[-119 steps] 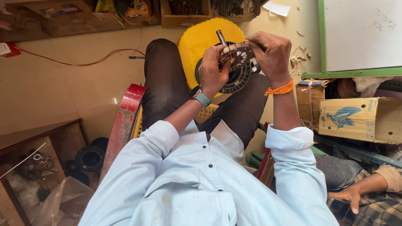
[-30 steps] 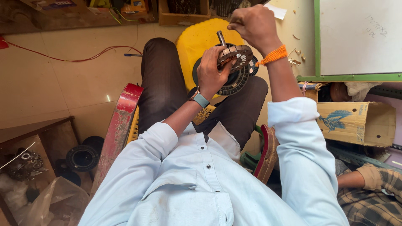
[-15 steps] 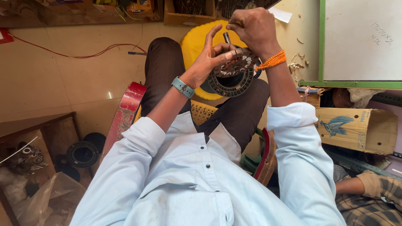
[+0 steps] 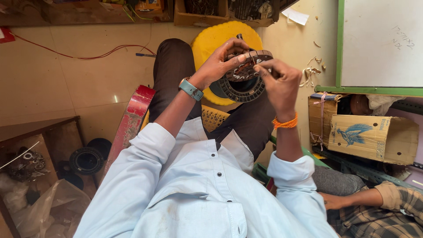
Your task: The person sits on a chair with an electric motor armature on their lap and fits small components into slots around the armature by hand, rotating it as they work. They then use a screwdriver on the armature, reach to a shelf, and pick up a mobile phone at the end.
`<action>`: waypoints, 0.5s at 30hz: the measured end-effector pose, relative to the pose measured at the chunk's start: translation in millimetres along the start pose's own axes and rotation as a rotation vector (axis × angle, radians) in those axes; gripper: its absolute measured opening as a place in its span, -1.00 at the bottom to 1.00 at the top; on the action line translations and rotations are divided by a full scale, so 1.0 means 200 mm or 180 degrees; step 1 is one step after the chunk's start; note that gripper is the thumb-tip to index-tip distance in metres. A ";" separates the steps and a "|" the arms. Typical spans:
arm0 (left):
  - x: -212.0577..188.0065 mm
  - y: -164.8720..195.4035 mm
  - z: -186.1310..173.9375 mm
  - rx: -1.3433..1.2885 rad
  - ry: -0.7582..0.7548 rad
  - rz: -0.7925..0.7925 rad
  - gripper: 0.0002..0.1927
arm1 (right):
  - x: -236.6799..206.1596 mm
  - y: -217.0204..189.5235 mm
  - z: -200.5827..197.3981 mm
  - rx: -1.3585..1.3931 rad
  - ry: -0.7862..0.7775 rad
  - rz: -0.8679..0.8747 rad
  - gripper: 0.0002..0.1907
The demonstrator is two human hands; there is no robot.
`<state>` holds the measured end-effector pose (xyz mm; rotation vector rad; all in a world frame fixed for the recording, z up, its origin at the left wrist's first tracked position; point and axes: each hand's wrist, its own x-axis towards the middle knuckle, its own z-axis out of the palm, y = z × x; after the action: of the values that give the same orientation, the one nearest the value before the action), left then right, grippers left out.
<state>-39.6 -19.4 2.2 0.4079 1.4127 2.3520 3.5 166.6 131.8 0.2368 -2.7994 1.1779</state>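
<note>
The round dark stator (image 4: pixel 243 79) is gripped by the left hand (image 4: pixel 222 61) – its rim is pinched by the right hand (image 4: pixel 277 81); winding work seems underway, steady fingers needed.

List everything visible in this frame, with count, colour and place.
Slotted round motor core: one, dark brown, held over the lap.
Yellow round stool: one, behind the knees.
Cardboard box: one, brown, right.
Whiteboard: one, green-framed, upper right.
Red cable: one, on floor, upper left.
Black ring part: one, lower left.
Another person's hand: one, lower right.
Left hand: grips the core's rim.
Right hand: pinches at the core's edge.
</note>
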 end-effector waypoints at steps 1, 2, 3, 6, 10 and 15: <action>0.00 0.00 0.00 -0.0017 0.0019 -0.0001 -0.56 | -0.03 0.01 0.01 0.0140 0.0058 -0.0024 -0.94; 0.00 0.00 0.00 -0.0027 0.0045 0.0004 -0.56 | -0.04 0.01 0.03 0.0286 0.0114 -0.0057 -0.94; -0.01 0.00 0.00 -0.0036 0.0069 0.0006 -0.56 | -0.06 0.02 0.05 0.0434 0.0172 -0.0088 -0.94; -0.01 0.00 0.00 -0.0004 0.0088 -0.0024 -0.58 | -0.10 0.05 0.10 0.0672 0.0411 0.0123 -0.93; 0.00 -0.02 0.00 0.0044 0.0165 0.0016 -0.59 | -0.21 0.07 0.20 0.0801 0.0540 0.0462 -0.93; 0.00 -0.04 0.02 0.0134 0.0215 0.0130 -0.62 | -0.38 0.18 0.28 0.1276 0.0610 0.0650 -0.91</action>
<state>-37.4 -13.6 -3.2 0.3753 1.5001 2.3928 69.7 159.4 56.6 -0.1338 -2.4461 1.7032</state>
